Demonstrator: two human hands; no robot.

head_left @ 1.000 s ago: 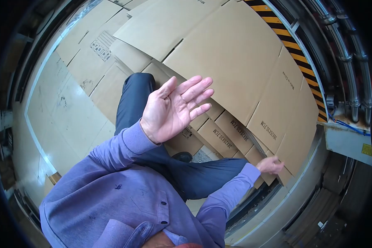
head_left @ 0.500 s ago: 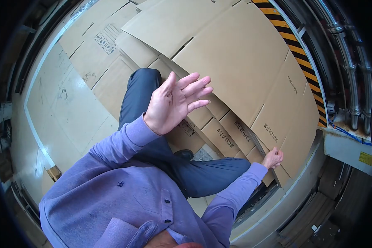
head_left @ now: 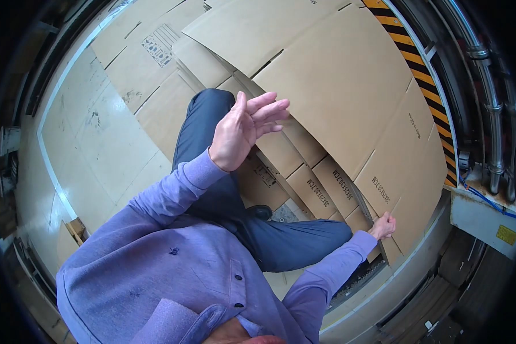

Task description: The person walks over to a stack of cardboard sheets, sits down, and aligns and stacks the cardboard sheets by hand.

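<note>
A large flat cardboard sheet (head_left: 350, 86) lies tilted over other cardboard, with printed lettering near its right end. At its near right corner, my right hand (head_left: 383, 226) is closed around the edge; the fingertips are partly hidden. My left hand (head_left: 235, 135) hovers in the air above my knee and the sheet's left edge, fingers stretched out and palm turned to the right, holding nothing. Under the sheet, more flattened cartons (head_left: 312, 192) marked "38X25X30.7CM" show in overlapping layers.
Further cardboard (head_left: 157, 49) covers the floor at the upper left, beside pale tiles (head_left: 92, 132). A yellow-and-black striped edge (head_left: 421, 74) runs along the right, with metal pipes (head_left: 492, 114) beyond. A white metal box (head_left: 481, 215) stands at lower right.
The view has shifted slightly, so the cardboard appears farther right. My left hand has turned, its palm now seen more edge-on. My right hand keeps its hold on the sheet's edge.
</note>
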